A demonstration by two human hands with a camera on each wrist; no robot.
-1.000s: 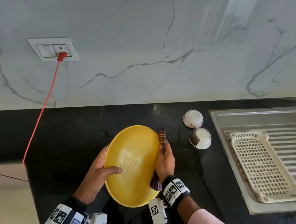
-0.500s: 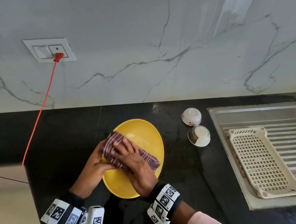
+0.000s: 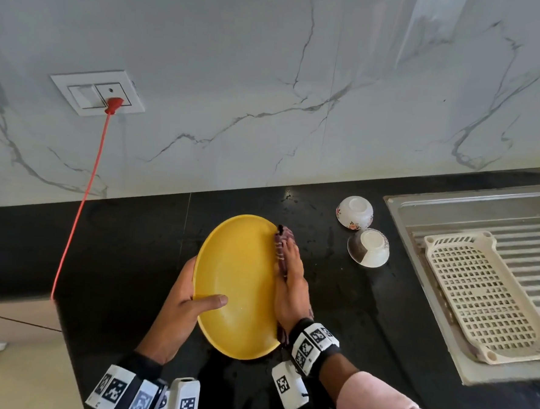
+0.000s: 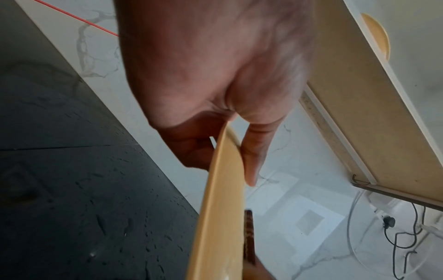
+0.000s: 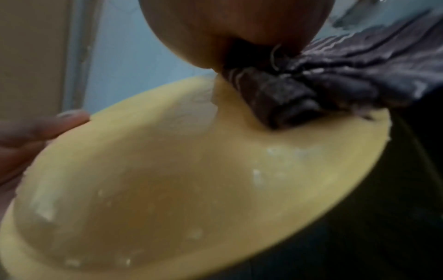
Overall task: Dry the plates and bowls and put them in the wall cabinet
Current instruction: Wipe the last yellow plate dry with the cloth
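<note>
A yellow plate is held tilted above the black counter. My left hand grips its left rim, thumb on the inner face and fingers behind, as the left wrist view shows at the plate. My right hand holds a dark striped cloth against the plate's right rim. In the right wrist view the cloth lies folded over the edge of the plate, where water drops show. Two small bowls stand upside down on the counter to the right.
A steel sink drainboard with a cream perforated tray lies at the right. A red cord runs from the wall socket down to the counter's left edge. The left wrist view shows a cabinet's underside overhead.
Half a second ago my right hand pressed the cloth across the plate's inner face; it has swept back to the right rim. The plate stays in my left hand.
</note>
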